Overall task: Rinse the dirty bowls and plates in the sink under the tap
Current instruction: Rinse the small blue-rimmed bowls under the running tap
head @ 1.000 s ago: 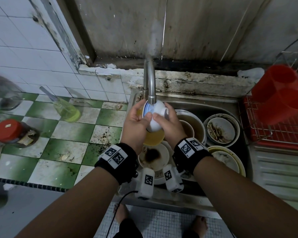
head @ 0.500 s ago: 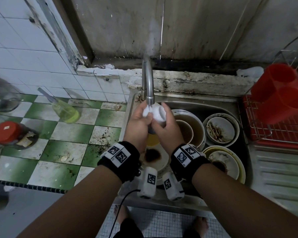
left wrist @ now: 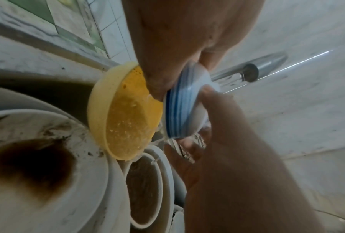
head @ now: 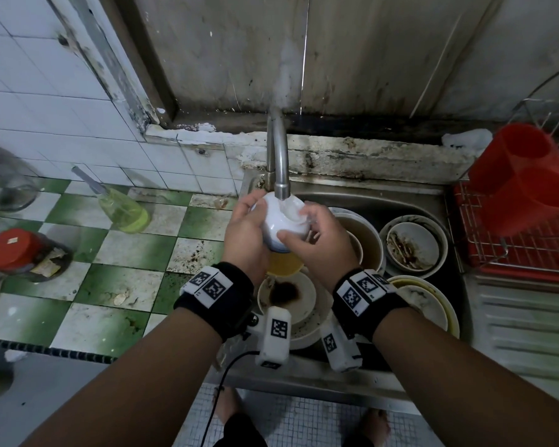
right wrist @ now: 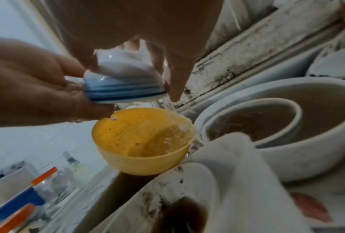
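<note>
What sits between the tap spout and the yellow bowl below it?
The small blue-striped white bowl, gripped upside down by the left hand and right hand; clearest in the head and right wrist views.

you have a small white ceramic bowl with blue rings near its rim turned upside down right under the steel tap spout, water running over its base. just below it sits a yellow plastic bowl, splashed with water. the steel sink holds stacked white bowls and plates smeared with brown residue, some filled with murky water.
</note>
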